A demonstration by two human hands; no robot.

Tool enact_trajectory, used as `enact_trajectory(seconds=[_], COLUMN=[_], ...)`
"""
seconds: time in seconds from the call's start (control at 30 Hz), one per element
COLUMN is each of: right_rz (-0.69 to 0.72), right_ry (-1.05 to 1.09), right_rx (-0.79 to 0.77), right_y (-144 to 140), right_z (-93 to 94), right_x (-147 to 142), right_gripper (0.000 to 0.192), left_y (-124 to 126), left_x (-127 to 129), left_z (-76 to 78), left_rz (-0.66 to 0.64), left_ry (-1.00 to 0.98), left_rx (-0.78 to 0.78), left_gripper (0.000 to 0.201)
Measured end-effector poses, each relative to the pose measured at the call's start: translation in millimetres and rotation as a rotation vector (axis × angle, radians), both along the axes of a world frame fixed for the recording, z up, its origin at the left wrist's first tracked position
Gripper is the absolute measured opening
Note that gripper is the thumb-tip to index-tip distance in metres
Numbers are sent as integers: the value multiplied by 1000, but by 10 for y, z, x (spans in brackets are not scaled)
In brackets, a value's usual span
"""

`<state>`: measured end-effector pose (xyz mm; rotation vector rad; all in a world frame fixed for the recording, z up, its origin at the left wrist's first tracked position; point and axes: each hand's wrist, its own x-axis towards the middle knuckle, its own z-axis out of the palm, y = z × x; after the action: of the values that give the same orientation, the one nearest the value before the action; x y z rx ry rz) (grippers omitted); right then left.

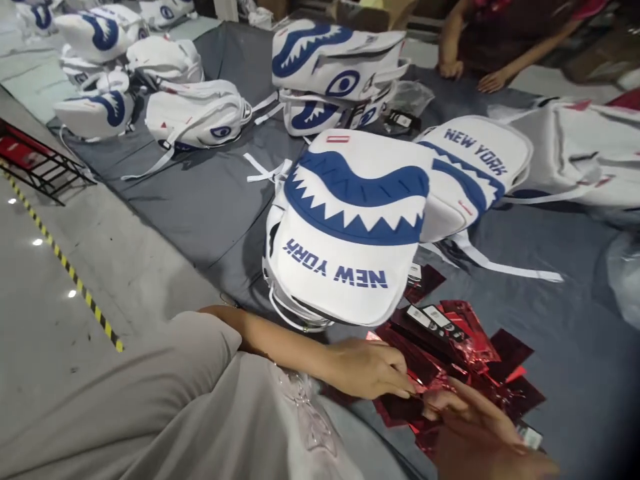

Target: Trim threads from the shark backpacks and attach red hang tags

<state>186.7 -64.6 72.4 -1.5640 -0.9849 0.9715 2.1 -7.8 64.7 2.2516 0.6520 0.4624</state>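
My left hand (367, 369) reaches in from the left, its thumb and fingers pinched together at a red foil packet (425, 377). Facing it, my right hand (463, 408) has its fingers closed on the same shiny red packet. Both hands are over a loose pile of red foil packets (513, 353), some carrying black-and-white tags (433, 320). Just beyond my left hand lies a white backpack (350, 267) with a blue toothed mouth and "NEW YORK" lettering, upside down to me. The exact grip of the fingertips is partly hidden by the foil.
More white backpacks stand at the back left (197, 117), back centre (340, 63) and right (480, 157). A clear plastic bag (413, 97) lies behind. Across the grey-covered table (195, 207), a co-worker's hands (493, 81) rest near the far edge. Yellow-black tape (65, 263) marks the floor at left.
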Motion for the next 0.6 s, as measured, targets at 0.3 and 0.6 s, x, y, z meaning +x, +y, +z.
enact_trajectory(seconds=[0.3, 0.6], right_rz=[217, 415], right_ry=[-528, -826], right_rx=[169, -127], right_y=[-202, 455], right_z=[363, -180], right_x=[-1667, -2944], right_gripper=[26, 53], left_y=[-223, -5], left_x=[-1558, -3121], left_z=[16, -319], left_rz=[216, 763], left_ry=[-258, -44], left_rx=[-44, -301], left_gripper=[23, 32])
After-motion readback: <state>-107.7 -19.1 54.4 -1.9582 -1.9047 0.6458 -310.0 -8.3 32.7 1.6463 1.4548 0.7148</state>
